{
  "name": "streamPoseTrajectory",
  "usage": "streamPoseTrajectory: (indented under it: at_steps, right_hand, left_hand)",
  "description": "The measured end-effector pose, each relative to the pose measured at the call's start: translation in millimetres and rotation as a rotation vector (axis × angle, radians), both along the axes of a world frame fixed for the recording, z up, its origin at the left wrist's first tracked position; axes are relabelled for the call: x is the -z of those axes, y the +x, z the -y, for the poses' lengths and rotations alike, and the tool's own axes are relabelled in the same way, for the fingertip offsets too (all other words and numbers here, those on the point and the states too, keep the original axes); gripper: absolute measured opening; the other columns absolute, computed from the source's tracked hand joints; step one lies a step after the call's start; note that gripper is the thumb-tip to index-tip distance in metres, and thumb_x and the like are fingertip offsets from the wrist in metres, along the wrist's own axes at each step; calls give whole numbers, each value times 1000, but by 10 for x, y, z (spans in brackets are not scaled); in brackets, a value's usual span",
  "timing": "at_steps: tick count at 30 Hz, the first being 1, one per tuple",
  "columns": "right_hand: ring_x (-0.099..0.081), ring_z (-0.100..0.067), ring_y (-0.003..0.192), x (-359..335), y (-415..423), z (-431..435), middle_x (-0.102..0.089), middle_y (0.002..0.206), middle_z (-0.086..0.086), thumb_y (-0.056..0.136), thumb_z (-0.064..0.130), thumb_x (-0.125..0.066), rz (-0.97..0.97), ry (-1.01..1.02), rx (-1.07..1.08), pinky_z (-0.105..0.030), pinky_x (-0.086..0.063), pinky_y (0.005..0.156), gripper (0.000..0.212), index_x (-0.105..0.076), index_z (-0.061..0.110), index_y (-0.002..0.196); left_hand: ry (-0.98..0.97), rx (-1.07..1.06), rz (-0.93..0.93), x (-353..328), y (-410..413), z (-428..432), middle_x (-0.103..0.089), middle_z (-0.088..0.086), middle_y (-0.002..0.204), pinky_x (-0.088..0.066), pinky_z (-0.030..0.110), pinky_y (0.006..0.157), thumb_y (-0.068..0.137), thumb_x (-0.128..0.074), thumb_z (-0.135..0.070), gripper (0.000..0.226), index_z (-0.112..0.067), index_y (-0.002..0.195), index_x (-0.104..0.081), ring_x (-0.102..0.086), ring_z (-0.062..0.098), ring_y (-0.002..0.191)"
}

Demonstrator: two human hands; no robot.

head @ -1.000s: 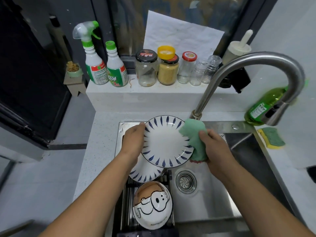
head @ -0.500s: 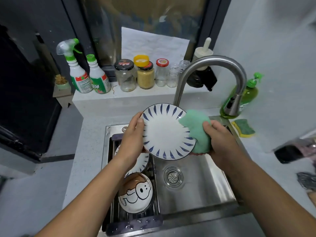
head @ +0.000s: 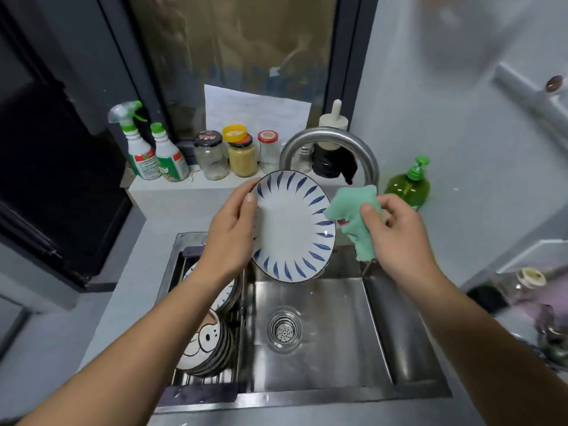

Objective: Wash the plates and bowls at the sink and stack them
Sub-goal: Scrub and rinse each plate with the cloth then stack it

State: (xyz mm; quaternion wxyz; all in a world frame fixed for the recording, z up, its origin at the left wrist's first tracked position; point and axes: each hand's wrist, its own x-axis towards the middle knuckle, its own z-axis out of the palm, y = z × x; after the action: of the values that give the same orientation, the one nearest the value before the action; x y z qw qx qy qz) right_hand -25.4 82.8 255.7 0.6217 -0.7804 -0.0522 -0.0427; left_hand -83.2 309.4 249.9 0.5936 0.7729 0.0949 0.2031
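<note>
Glossy glazed plate (head: pixel 292 229); soft matt green cloth (head: pixel 353 216); brushed steel sink (head: pixel 338 333), shiny metal faucet (head: pixel 329 138).

1. Just two bare hands are showing here, left hand (head: pixel 230 238) and right hand (head: pixel 399 236).
2. Left forearm (head: pixel 138 348) and right forearm (head: pixel 479 339) are running bare right down to the bottom edge.
3. Left thumbnail (head: pixel 251 197) is looking short and plain.

**Dim, bluish feed, blurred at the edges**

I see soft, cool light, and the shadows are faint. The steel sink (head: pixel 338 348) carries only a pale sheen, and the white plate (head: pixel 292 232) reads brightest and sharpest. The window (head: pixel 233 72) above is smeared by motion blur, as is the bottle (head: pixel 529 281) at far right. Wide-angle bending bows the frame's outer parts.
</note>
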Motion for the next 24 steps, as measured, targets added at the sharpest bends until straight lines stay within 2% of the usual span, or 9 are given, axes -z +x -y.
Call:
streamPoseTrajectory:
  at_steps: [3, 7, 10, 13, 14, 16, 19, 22, 24]
  right_hand:
    - [-67, -16, 78, -55, 41, 69, -71, 83, 3, 96, 24, -61, 138, -130, -54, -40, -55, 73, 5, -63, 22, 91]
    - [-63, -16, 89, -32, 76, 108, -68, 97, 4, 94, 26, -63, 265, -305, -93, -32, -50, 79, 8, -64, 28, 101]
    - [-62, -18, 90, -39, 92, 49, -69, 96, 3, 90, 21, -66, 368, -383, -93, -34, -49, 80, 8, -67, 24, 98]
    - [-67, -14, 81, -98, 165, 11, -71, 85, 9, 88, 20, -68, 244, -294, -44, -34, -55, 75, 2, -66, 21, 88]
    - [-69, -16, 77, -116, 201, 11, -72, 80, 5, 87, 21, -69, 178, -248, -22, -37, -57, 71, 5, -65, 20, 85]
    - [-69, -26, 69, -149, 273, 12, -71, 73, -4, 84, 24, -69, 94, -170, 53, -44, -58, 64, 11, -61, 18, 79]
    - [-62, -23, 65, -146, 284, -27, -64, 70, -1, 83, 26, -68, 156, -248, 144, -37, -51, 59, 18, -54, 17, 76]
    - [-61, -24, 81, 41, 133, -157, -66, 83, 2, 85, 27, -71, 269, -426, -94, -34, -47, 72, 15, -60, 18, 83]
    - [-56, -21, 98, 224, 26, -204, -70, 98, 4, 86, 28, -73, 328, -559, -300, -26, -37, 82, 14, -67, 17, 90]
  left_hand:
    - [90, -26, 15, -69, 30, 100, -56, -29, 130, -31, -5, 94, 112, -39, -29, 34, -34, 141, -55, -43, -32, 114]
    - [152, -50, 16, -108, 19, 236, -61, -16, 138, -40, 19, 104, 108, -39, -43, 42, -31, 144, -57, -53, -5, 126]
    - [230, -61, 34, -169, 0, 316, -67, -13, 128, -42, 22, 97, 106, -37, -46, 46, -28, 143, -58, -57, 2, 120]
    - [268, -76, 37, -234, -11, 337, -66, -21, 94, -41, 22, 80, 110, -39, -39, 35, -27, 133, -63, -57, -6, 92]
    - [266, -77, 33, -234, -16, 334, -65, -23, 91, -43, 23, 80, 110, -39, -38, 34, -27, 130, -64, -57, -8, 91]
    - [243, -79, 22, -209, -39, 318, -66, -25, 98, -45, 20, 88, 110, -39, -39, 33, -30, 130, -64, -57, -13, 100]
    - [168, -67, -12, -122, -79, 315, -69, -18, 104, -47, 24, 88, 110, -40, -37, 30, -29, 122, -66, -59, -6, 101]
    - [64, -60, -49, -20, -93, 325, -70, -11, 101, -49, 30, 86, 110, -40, -38, 29, -28, 108, -67, -62, 5, 98]
    - [-15, -66, -50, 23, -92, 314, -72, -10, 102, -50, 32, 88, 110, -41, -37, 30, -28, 105, -69, -64, 9, 100]
